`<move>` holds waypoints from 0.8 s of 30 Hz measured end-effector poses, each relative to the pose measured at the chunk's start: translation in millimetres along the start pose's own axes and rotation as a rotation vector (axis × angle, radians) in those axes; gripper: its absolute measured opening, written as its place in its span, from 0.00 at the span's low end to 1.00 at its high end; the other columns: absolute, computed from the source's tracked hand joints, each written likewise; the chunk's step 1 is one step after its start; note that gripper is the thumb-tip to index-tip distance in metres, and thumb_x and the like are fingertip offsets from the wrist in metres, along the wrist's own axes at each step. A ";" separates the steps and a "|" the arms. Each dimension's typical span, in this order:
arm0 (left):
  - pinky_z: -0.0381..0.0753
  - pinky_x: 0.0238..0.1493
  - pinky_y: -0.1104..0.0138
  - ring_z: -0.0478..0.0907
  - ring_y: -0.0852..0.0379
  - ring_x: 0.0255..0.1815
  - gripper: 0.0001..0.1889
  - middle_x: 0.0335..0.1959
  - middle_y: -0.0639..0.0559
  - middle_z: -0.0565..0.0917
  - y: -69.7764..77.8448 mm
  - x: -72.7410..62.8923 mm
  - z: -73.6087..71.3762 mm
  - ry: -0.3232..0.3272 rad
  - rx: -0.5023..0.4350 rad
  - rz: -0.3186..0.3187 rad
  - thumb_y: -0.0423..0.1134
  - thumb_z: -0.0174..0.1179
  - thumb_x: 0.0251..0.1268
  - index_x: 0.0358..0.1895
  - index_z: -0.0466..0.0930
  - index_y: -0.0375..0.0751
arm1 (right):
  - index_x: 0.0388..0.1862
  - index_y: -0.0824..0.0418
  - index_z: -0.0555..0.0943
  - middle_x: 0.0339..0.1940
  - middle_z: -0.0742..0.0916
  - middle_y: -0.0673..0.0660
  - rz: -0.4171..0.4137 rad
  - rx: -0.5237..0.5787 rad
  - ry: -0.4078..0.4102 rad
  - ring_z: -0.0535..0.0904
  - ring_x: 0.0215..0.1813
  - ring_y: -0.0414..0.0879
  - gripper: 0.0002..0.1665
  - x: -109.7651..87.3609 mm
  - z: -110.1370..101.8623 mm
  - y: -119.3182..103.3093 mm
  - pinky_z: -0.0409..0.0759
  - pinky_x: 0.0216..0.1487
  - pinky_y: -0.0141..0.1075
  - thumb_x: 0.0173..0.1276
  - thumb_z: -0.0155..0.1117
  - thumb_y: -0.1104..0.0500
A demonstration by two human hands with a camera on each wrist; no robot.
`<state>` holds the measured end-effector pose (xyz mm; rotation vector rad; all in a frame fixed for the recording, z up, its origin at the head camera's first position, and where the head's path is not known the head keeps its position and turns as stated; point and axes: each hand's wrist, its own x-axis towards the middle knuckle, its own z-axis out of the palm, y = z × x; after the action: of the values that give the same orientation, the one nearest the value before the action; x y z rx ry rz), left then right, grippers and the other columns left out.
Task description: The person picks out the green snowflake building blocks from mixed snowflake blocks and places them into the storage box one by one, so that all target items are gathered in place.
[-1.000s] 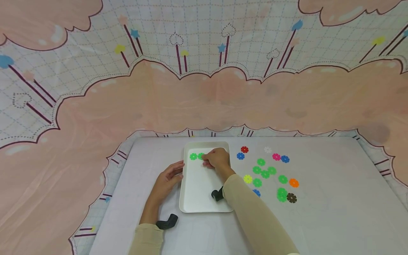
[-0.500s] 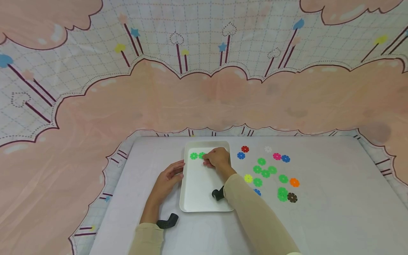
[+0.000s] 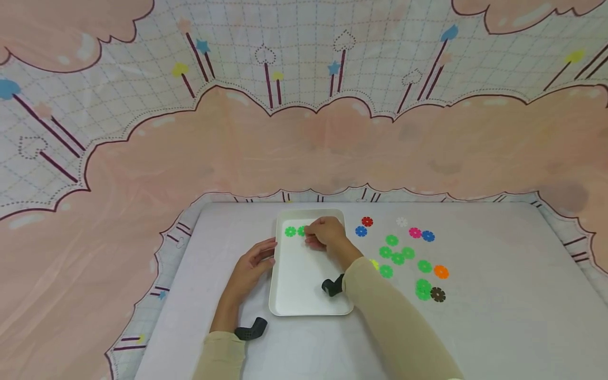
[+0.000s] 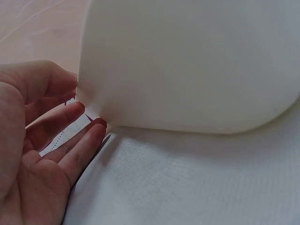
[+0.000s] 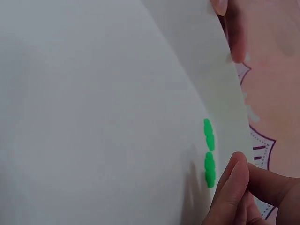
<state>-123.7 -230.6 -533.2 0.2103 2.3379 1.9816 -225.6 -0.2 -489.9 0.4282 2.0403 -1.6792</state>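
Note:
Two green notched plastic discs (image 3: 290,231) (image 5: 210,169) lie side by side near the far end of a white tray (image 3: 294,285). Just right of the second disc is my right hand (image 3: 329,233), its thumb and forefinger tips together; in the right wrist view, those fingertips (image 5: 239,161) stand apart from both discs, and nothing shows between them. My left hand (image 3: 250,269) rests against the tray's left side. In the left wrist view, its loosely bent fingers (image 4: 84,150) and thumb touch the tray's outer wall.
Several loose green discs (image 3: 397,258) lie right of the tray, among red (image 3: 367,221), blue (image 3: 361,231), white (image 3: 401,221), pink (image 3: 415,233), orange (image 3: 441,272) and brown discs (image 3: 438,294). A yellow disc (image 3: 374,264) is partly behind the right sleeve. Black wrist devices (image 3: 251,329) sit on both wrists.
My right forearm has swung slightly right, now covering a blue disc and part of the yellow one. The right fingertips have drawn slightly off the second green disc. My left hand stays put.

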 end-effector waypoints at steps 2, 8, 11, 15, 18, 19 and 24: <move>0.77 0.64 0.77 0.72 0.40 0.73 0.23 0.76 0.47 0.71 0.1 -0.1 0.1 0.000 0.001 -0.001 0.32 0.63 0.70 0.67 0.76 0.38 | 0.42 0.59 0.83 0.37 0.90 0.57 -0.018 -0.007 -0.026 0.87 0.31 0.45 0.10 -3.3 -3.8 -4.1 0.85 0.31 0.29 0.69 0.72 0.55; 0.76 0.64 0.77 0.72 0.40 0.73 0.23 0.76 0.48 0.71 -1.0 0.0 -0.4 -0.002 0.009 0.006 0.32 0.63 0.71 0.67 0.76 0.39 | 0.43 0.56 0.83 0.41 0.90 0.56 -0.070 -0.084 -0.057 0.86 0.35 0.48 0.10 -15.1 -19.2 -18.9 0.82 0.31 0.29 0.70 0.71 0.52; 0.76 0.64 0.77 0.72 0.41 0.73 0.23 0.76 0.48 0.71 -1.1 0.2 -0.5 -0.002 0.012 0.005 0.32 0.63 0.71 0.67 0.76 0.39 | 0.42 0.55 0.84 0.42 0.90 0.55 -0.100 -0.116 -0.072 0.87 0.38 0.53 0.10 -22.0 -30.2 -26.4 0.83 0.33 0.31 0.69 0.71 0.52; 0.76 0.64 0.77 0.72 0.41 0.73 0.23 0.76 0.48 0.71 -0.7 0.4 -0.6 -0.004 0.009 0.006 0.31 0.62 0.71 0.68 0.76 0.38 | 0.42 0.55 0.83 0.42 0.90 0.55 -0.138 -0.147 -0.118 0.87 0.41 0.57 0.10 -35.3 -49.1 -36.4 0.83 0.35 0.33 0.69 0.72 0.52; 0.76 0.64 0.76 0.72 0.41 0.73 0.23 0.76 0.48 0.71 -0.9 0.5 -0.8 -0.005 0.003 0.006 0.31 0.63 0.71 0.67 0.76 0.38 | 0.42 0.56 0.83 0.43 0.90 0.57 -0.171 -0.191 -0.154 0.87 0.40 0.56 0.10 -44.9 -63.8 -40.0 0.82 0.37 0.34 0.68 0.72 0.52; 0.76 0.64 0.76 0.72 0.40 0.73 0.23 0.75 0.48 0.71 -1.0 0.5 -0.9 -0.004 0.002 0.005 0.31 0.63 0.70 0.67 0.76 0.38 | 0.41 0.56 0.83 0.44 0.90 0.58 -0.184 -0.209 -0.163 0.86 0.40 0.55 0.10 -46.9 -68.6 -39.8 0.82 0.37 0.34 0.68 0.72 0.52; 0.76 0.64 0.77 0.72 0.40 0.72 0.23 0.75 0.48 0.71 -0.6 0.3 -0.6 -0.004 0.006 0.006 0.31 0.62 0.70 0.67 0.76 0.38 | 0.42 0.56 0.83 0.50 0.89 0.63 -0.199 -0.297 -0.178 0.85 0.45 0.61 0.11 -54.0 -92.0 -35.2 0.84 0.45 0.40 0.69 0.71 0.50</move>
<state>-124.1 -231.3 -533.7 0.2207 2.3441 1.9752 -212.0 85.2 -418.2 -0.0233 2.2068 -1.4276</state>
